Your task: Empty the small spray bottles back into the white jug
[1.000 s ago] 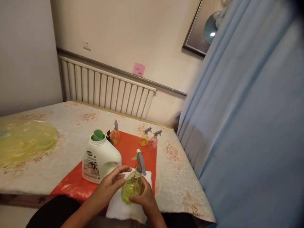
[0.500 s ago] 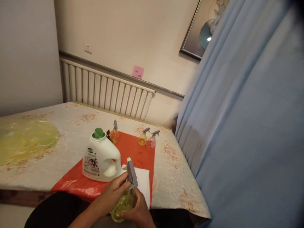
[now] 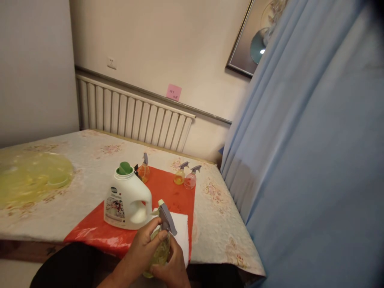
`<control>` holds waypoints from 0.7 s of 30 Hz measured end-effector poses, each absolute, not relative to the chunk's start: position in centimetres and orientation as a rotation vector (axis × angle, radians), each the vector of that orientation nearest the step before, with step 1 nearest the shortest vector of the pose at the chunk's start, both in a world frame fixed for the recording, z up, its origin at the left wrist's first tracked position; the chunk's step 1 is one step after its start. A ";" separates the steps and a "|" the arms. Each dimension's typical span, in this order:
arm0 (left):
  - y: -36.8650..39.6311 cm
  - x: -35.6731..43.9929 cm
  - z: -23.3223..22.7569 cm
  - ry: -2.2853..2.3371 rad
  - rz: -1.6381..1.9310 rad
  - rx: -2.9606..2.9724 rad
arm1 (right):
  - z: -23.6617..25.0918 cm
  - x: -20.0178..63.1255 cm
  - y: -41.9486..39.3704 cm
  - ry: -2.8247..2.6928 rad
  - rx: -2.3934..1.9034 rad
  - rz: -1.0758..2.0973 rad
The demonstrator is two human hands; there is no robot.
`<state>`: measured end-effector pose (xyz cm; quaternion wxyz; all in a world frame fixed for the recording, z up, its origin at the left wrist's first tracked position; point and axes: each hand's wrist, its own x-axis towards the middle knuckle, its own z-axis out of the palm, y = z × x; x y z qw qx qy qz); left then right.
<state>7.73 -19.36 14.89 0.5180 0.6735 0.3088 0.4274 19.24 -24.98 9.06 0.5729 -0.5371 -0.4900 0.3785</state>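
Between both hands, near the front edge of the bed, is a spray bottle (image 3: pixel 162 251) with yellowish-green liquid and a grey trigger head. My left hand (image 3: pixel 143 247) is closed around its neck, fingers and thumb just under the trigger head. Lower down, my right hand (image 3: pixel 173 267) grips the bottle's body from the right. The bottle leans, and the hands cover part of it. Just beyond stands a white detergent jug (image 3: pixel 127 200) with a green spout in its open mouth. A white cloth (image 3: pixel 181 228) lies behind the bottle, partly hidden.
A red sheet (image 3: pixel 168 194) lies under the jug. At its far side stand an orange spray bottle (image 3: pixel 144 173), a yellow one (image 3: pixel 179 177) and a pink one (image 3: pixel 190 181). Yellow plastic (image 3: pixel 33 176) spreads at left; a blue curtain (image 3: pixel 300 160) hangs at right.
The spray bottle's trigger head has tilted further to the right at its base. My left hand has shifted slightly right and up around the neck; the other things stay put.
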 end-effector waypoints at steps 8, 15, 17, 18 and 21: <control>-18.8 8.0 13.9 0.790 1.115 1.545 | 9.9 18.1 -24.9 -1.175 -1.271 0.720; -17.9 6.2 13.6 0.560 0.856 1.509 | 9.8 18.6 -25.2 -1.144 -1.249 0.838; -17.7 6.3 13.2 0.540 0.880 1.463 | 9.6 18.6 -25.1 -1.142 -1.234 0.847; -17.6 6.5 13.1 0.539 0.898 1.442 | 9.5 18.6 -25.1 -1.132 -1.222 0.858; -17.6 7.0 12.8 0.571 0.960 1.412 | 9.4 18.5 -25.1 -1.121 -1.246 0.869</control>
